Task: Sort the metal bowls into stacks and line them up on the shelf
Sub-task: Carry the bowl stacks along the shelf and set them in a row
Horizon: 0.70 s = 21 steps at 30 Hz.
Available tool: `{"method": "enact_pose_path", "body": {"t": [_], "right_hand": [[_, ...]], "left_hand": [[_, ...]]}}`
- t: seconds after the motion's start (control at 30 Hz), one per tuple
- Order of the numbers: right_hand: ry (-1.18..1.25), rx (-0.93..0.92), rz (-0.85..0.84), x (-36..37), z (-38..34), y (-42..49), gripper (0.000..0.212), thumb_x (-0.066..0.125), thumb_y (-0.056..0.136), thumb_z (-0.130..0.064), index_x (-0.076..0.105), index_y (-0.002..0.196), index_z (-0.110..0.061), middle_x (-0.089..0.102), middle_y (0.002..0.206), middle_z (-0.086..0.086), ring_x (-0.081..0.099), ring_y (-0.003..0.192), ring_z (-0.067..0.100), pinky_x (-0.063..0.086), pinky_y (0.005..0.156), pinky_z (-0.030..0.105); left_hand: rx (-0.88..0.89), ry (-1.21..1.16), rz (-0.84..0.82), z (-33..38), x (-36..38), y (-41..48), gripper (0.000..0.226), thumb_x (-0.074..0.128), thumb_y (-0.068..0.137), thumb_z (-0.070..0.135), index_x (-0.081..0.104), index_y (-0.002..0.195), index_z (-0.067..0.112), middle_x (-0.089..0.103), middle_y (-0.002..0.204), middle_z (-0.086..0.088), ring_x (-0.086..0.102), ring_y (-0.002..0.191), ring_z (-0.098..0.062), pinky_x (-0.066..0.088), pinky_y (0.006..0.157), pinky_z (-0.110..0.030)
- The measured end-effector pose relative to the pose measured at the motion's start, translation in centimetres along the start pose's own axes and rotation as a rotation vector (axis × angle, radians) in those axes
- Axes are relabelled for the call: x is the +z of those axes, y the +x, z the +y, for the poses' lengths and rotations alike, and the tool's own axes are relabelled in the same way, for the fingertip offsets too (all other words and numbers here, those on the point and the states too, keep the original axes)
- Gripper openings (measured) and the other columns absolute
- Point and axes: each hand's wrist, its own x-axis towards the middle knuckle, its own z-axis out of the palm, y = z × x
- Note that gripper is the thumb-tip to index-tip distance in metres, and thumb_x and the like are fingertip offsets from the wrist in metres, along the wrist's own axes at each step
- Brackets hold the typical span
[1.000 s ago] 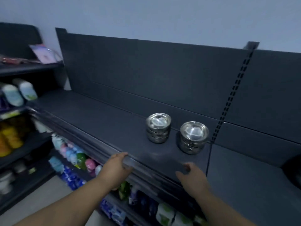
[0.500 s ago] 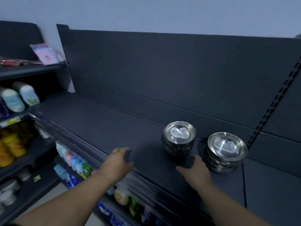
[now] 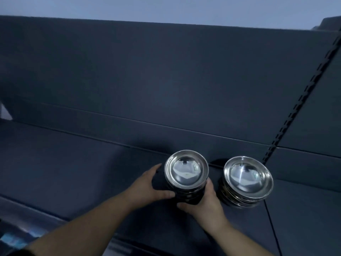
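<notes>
Two stacks of shiny metal bowls stand on the dark shelf [image 3: 73, 163]. The left stack [image 3: 186, 171] is smaller across; the right stack [image 3: 248, 179] is wider and sits close beside it. My left hand [image 3: 147, 183] cups the left side of the left stack, thumb against its base and fingers reaching behind. On the stack's right side my right hand [image 3: 204, 198] wraps the lower bowls, between the two stacks. The lower bowls of the left stack are partly hidden by my hands.
The shelf's dark back panel [image 3: 166, 80] rises right behind the stacks. A slotted upright [image 3: 295, 108] runs diagonally at the right, with another shelf section [image 3: 304, 209] beyond it. The shelf's front edge [image 3: 27, 206] runs along the lower left.
Both hands have moved forward from the shelf's front edge to the left stack and now hold it from both sides. The view has come closer to the bowls.
</notes>
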Motion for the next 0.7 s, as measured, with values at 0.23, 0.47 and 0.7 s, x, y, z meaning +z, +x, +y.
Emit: {"method": "enact_pose_path", "body": {"t": [0.23,0.47,0.7], "right_hand": [[0.217,0.083,0.048,1.0,-0.7,-0.8,0.115,0.096,0.049,-0.026,0.031,0.144,-0.030,0.064,0.124,-0.015,0.057,0.116,-0.006,0.044,0.106,0.022],[0.353,0.182,0.126,2.6,-3.1,-2.5,0.100,0.090,0.057,-0.023,0.037,0.142,-0.030,0.056,0.138,-0.012,0.054,0.122,-0.003,0.047,0.099,0.018],[0.394,0.222,0.265,2.8,-4.0,-6.0,0.090,0.089,0.067,-0.019,0.039,0.140,-0.037,0.056,0.137,-0.016,0.050,0.127,-0.002,0.046,0.101,0.018]], "left_hand": [[0.121,-0.264,-0.329,0.0,-1.3,2.6,0.078,0.079,0.068,0.051,0.034,0.132,0.052,0.049,0.131,0.030,0.046,0.126,0.001,0.045,0.098,-0.021],[0.073,-0.518,-0.531,-0.7,-3.2,3.7,0.048,0.056,0.093,0.041,0.035,0.136,0.051,0.064,0.120,0.019,0.067,0.107,-0.013,0.048,0.101,-0.036],[0.122,-0.510,-0.612,0.5,-2.6,2.4,0.048,0.055,0.095,0.036,0.036,0.136,0.050,0.058,0.131,0.015,0.062,0.114,-0.014,0.047,0.102,-0.033]]}}
